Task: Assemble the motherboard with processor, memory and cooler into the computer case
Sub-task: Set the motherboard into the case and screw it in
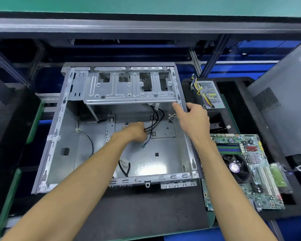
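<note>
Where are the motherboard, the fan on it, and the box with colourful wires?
motherboard [261, 186]: head view, green board surface.
fan [234, 166]: head view, purple hub.
power supply [214, 94]: head view, mesh top.

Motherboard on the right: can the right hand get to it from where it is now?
Probably yes. The motherboard lies uncovered on the black mat beside the case, nothing stacked on it. The right hand rests on the case's right edge, holding nothing, so it only needs to pull back and outward.
</note>
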### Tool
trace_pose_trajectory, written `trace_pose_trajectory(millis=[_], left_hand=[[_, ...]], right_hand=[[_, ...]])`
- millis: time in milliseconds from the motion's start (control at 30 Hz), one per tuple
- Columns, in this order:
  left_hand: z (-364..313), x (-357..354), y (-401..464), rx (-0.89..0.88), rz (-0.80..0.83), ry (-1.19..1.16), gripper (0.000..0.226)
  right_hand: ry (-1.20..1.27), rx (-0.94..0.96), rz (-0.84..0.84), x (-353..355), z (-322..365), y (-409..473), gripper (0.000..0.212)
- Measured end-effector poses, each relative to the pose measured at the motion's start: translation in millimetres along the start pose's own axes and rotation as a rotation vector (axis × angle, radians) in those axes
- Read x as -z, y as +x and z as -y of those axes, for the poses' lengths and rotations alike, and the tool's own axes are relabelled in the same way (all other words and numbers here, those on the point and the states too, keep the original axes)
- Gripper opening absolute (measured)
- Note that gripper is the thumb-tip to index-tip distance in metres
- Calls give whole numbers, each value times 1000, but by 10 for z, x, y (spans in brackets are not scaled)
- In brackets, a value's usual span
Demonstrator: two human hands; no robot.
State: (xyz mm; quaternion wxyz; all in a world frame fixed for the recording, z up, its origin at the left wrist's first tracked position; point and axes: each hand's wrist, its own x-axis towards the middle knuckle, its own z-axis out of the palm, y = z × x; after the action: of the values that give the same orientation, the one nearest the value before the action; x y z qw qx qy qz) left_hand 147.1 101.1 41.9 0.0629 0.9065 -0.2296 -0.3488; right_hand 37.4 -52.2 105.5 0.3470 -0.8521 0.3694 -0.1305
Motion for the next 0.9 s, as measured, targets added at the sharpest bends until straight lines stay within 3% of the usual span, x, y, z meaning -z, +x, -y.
trace_pose_trajectory(millis=[67,133,200,233,267,367,433,500,600,667,767,900], left_hand=[[11,5,13,-24,15,-226,19],[-30,12,-6,-28,3,-398,57],[-119,-42,-14,-3,19,-368,89],[-170,-96,-6,8,23,-312,93],[-212,-136,12,17,21,-271,85],[-210,-74,61,-13,-101,-232,17],[-140,-3,77,-32,-164,-207,20],[-99,-14,58,-31,-126,-232,30],[-149,-140,-22,10,-5,-148,68],[-236,-195,-18,4,-78,-58,78],[-423,-240,-21,-51,-212,-24,64],[-574,-306,-48,-139,-210,33,23]], right_hand=[[-10,2,3,1,6,-9,54],[-13,5,10,2,8,-5,53],[-15,6,15,2,7,2,51],[-17,7,17,2,6,4,51],[-19,7,18,4,3,5,50],[-27,6,27,4,-4,7,48],[-29,6,27,4,0,13,47],[-35,4,25,4,5,15,48],[-34,-7,23,4,23,-3,49],[-29,-8,16,7,31,-12,49],[-38,-9,19,12,40,-15,50],[-40,-26,37,17,52,-13,47]])
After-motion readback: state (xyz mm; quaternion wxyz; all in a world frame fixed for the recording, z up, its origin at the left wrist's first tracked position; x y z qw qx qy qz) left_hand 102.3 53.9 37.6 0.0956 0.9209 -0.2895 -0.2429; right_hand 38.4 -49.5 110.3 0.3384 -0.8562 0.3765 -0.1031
